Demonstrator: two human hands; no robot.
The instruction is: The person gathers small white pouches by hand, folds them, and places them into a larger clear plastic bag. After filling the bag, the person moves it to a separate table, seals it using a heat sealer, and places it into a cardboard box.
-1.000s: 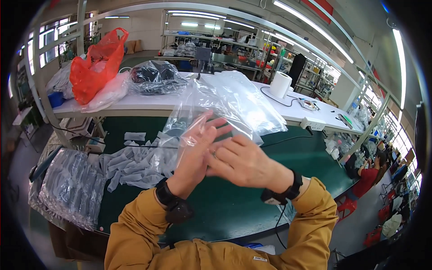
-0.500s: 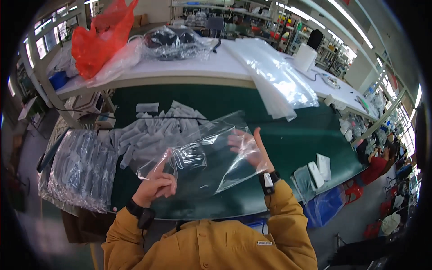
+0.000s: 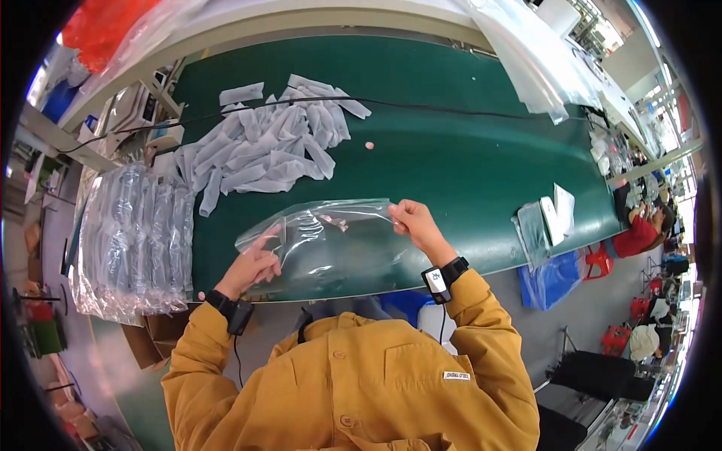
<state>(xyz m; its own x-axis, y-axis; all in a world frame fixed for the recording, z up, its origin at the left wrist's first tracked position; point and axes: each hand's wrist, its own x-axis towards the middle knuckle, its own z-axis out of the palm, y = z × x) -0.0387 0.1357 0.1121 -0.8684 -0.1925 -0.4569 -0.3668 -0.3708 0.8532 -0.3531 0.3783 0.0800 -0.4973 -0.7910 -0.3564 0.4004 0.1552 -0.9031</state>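
Observation:
A clear plastic bag (image 3: 323, 237) is stretched between my two hands over the near part of the green table. My left hand (image 3: 256, 264) is at its left end, the index finger extended under the film and the other fingers curled in. The film hides whether that finger is inside the bag. At the right end, my right hand (image 3: 416, 224) pinches the bag's upper corner between thumb and fingers. Beyond the bag lies a loose heap of small whitish translucent sleeves (image 3: 263, 143), which neither hand touches.
Filled clear packets (image 3: 143, 233) stand in a row at the left. White pieces and a clear pouch (image 3: 556, 218) lie near the right edge, above a blue bag (image 3: 553, 282). A black cable (image 3: 444, 110) crosses the green table (image 3: 451, 165). A co-worker in red (image 3: 648, 233) sits far right.
My right hand has gone from spread fingers behind the film to pinching the bag's corner. The bag is lower and flatter. The view has tipped down toward the table.

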